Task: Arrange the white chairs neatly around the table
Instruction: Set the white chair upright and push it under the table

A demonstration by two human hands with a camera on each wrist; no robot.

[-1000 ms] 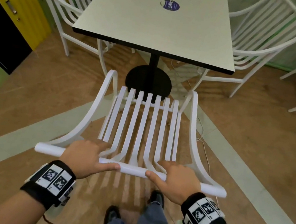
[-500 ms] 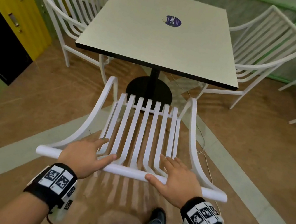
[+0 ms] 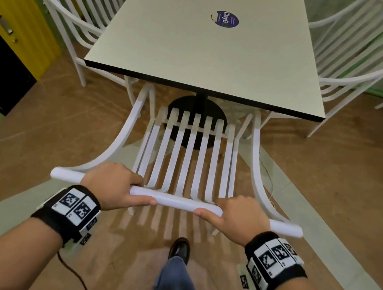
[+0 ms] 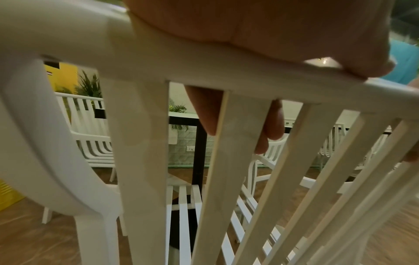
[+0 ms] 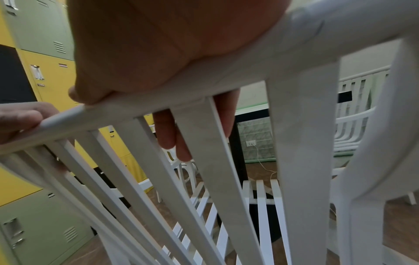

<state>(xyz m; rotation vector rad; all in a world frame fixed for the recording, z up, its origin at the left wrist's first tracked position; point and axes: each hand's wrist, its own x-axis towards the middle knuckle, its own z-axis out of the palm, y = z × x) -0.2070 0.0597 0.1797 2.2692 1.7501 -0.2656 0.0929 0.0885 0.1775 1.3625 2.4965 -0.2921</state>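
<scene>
Third chair nearly tucked in

We grip the near chair (image 3: 185,154) top rail with left hand (image 3: 111,186) and right hand (image 3: 240,216); its front sits under the worktop (image 3: 207,54), side chairs look placed.

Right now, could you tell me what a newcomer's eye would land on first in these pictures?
First, the two hands, left hand and right hand, gripping the top rail of a white slatted chair in the near centre. Just beyond stands the square table, the chair's front under its near edge, with another white chair on either side.
</scene>
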